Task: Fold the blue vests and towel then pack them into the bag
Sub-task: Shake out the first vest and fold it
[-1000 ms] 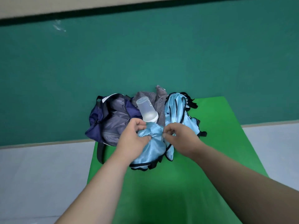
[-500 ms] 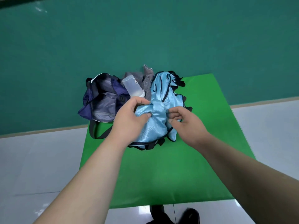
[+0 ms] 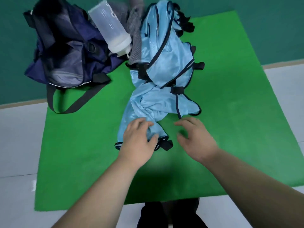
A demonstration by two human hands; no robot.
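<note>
A crumpled heap of light-blue vests (image 3: 162, 68) with dark trim lies on the green mat (image 3: 82, 137), stretching from the far middle toward me. My left hand (image 3: 138, 139) grips the near end of one vest, thumb and fingers curled into the cloth. My right hand (image 3: 195, 139) hovers just right of it with relaxed, spread fingers, holding nothing. A grey towel (image 3: 134, 30) is bunched at the far edge between the vests and the navy bag (image 3: 65, 50), which lies open at the far left.
A translucent plastic bottle (image 3: 111, 30) leans across the bag and towel, cap end down. The bag's dark strap (image 3: 70, 102) loops onto the mat. Pale floor surrounds the mat; a green wall stands behind. My dark shoes (image 3: 169, 214) show at the bottom.
The view has dropped and closed in on the mat. My left hand has dragged a vest's end toward me. My right hand has let go of the cloth and opened.
</note>
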